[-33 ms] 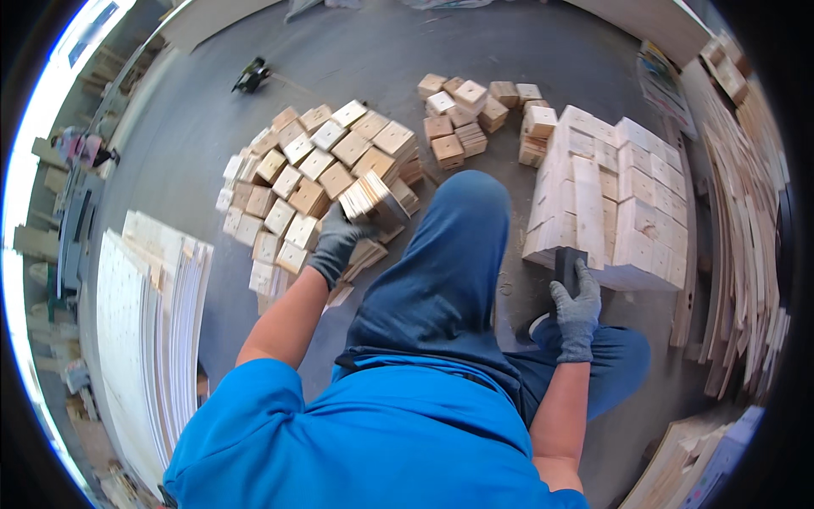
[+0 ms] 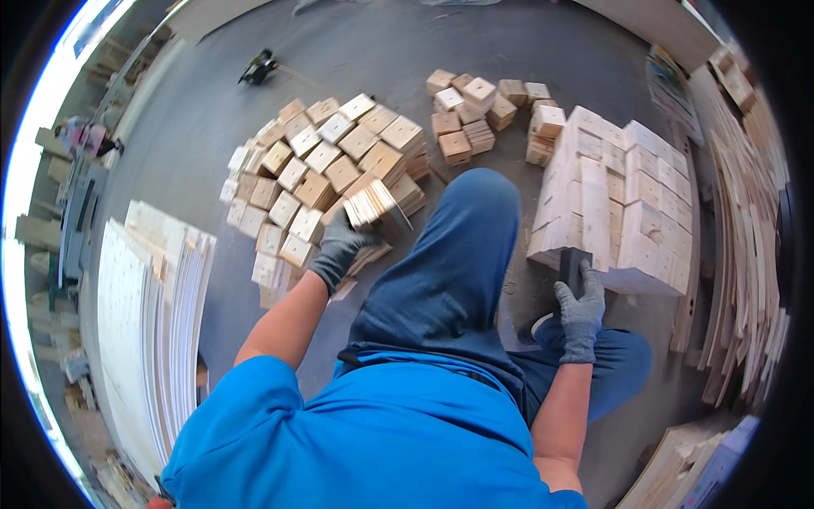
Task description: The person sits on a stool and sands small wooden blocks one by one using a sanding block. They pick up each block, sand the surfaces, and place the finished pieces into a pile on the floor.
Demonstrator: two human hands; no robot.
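My left hand [image 2: 342,248], in a grey glove, grips a wooden block [image 2: 376,206] with a layered, striped top face. It is tilted at the near right edge of a large heap of squarish wooden blocks [image 2: 324,158]. My gloved right hand [image 2: 582,307] is closed around a dark rectangular block [image 2: 575,265], whose exact kind I cannot make out. The dark block is held upright against or just in front of the near corner of a neat stack of pale wooden blocks [image 2: 641,222]. My fingers partly hide both held things.
Loose wooden blocks [image 2: 455,146] lie ahead. White-faced boards [image 2: 127,280] lean at the left; thin wood strips [image 2: 746,229] are piled at the right. A small dark tool [image 2: 257,67] rests on the floor [image 2: 356,51]. Another person [image 2: 89,137] is at the far left.
The view has shifted slightly, so the blocks and stacks sit a little differently in the picture. Both hands keep their holds; the left hand's block looks slightly more tilted.
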